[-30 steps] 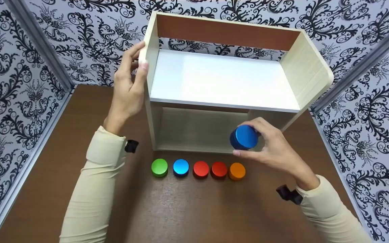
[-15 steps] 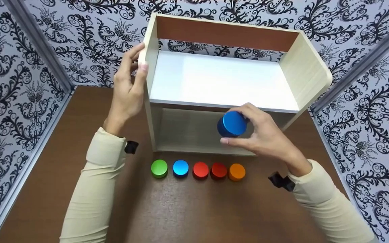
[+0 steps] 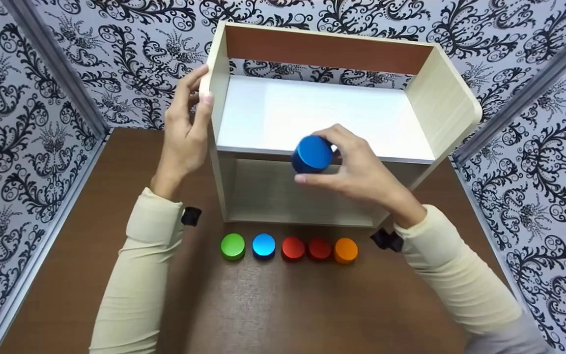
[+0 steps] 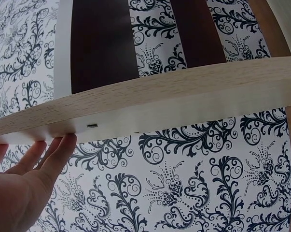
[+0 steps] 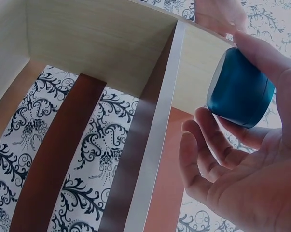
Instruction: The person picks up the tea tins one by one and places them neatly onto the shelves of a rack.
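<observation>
Up in the air, the right hand [image 3: 356, 167] holds a dark blue can [image 3: 314, 153], pinched between its thumb and fingers. The can is near the middle of the front edge of a white board [image 3: 342, 115], which runs across a wooden cabinet [image 3: 445, 101]. The left hand [image 3: 184, 130] has its fingers spread a bit, and their tips touch the cabinet's left wall [image 3: 220, 86] by its front edge. On the tabletop [image 3: 253, 314], just in front of the cabinet's bottom front edge, more cans sit in a row. From left to right they are a green can [image 3: 233, 246], a light blue can [image 3: 264, 245], a red can [image 3: 293, 248], a dark red can [image 3: 320, 249] and an orange can [image 3: 346, 250]. Both arms wear pale yellow sleeves [image 3: 138, 275].
</observation>
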Available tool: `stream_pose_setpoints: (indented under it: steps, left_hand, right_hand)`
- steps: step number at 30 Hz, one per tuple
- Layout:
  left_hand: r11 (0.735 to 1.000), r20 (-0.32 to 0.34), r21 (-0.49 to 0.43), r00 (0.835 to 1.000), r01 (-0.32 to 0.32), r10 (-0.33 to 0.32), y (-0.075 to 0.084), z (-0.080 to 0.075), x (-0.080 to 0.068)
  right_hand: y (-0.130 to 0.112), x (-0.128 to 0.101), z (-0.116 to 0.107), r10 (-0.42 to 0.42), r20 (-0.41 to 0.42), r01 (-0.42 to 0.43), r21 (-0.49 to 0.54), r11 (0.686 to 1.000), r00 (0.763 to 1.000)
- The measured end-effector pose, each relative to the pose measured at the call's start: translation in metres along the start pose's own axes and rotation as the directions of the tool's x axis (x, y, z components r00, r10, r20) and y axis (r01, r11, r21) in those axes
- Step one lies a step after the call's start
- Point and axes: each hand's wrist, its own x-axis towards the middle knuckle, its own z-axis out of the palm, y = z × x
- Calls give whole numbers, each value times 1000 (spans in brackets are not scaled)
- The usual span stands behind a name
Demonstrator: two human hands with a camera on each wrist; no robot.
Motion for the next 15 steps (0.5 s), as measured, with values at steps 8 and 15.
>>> stream_pose_setpoints:
  steps: [8, 15]
  left_hand:
    - [1000, -2, -15, 1000, 1, -1, -1, 1, 0]
    - [1000, -1, 16, 1000, 5, -5, -1, 0, 1]
  right_hand:
    - [-4, 22, 6, 11, 1, -11, -9, 1000, 1000]
    - [-7, 34, 9, 30, 3, -30, -17, 999, 1000]
